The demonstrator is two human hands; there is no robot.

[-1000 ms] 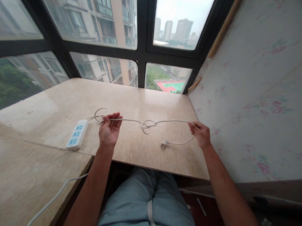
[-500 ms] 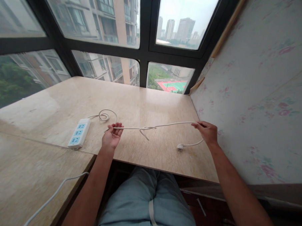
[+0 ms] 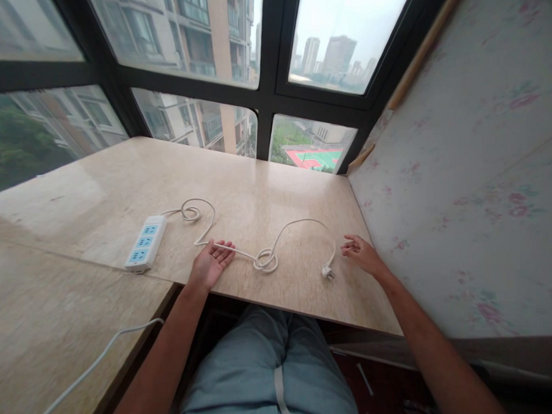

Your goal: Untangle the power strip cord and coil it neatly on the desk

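My left hand is palm up near the front edge of the counter, its fingers stretched out. The white power cord passes under its thumb and across those fingers. Just right of that hand, the cord makes a loose loop on the counter. From there it arcs over to the plug, which lies with its prongs toward me. My right hand hovers to the right of the plug, fingers apart and slightly curled, holding nothing. At the cord's other end is the white power strip with blue socket faces, left of my left hand.
The marble-patterned counter runs beneath dark-framed windows. Floral wallpaper covers the right wall. Another white cable crosses the counter at lower left. My legs are below the front edge.
My right hand has let go of the cord and dropped slightly. The stretched cord has gone slack, its knotted middle now a rounder loop on the counter. My left hand has lowered a little.
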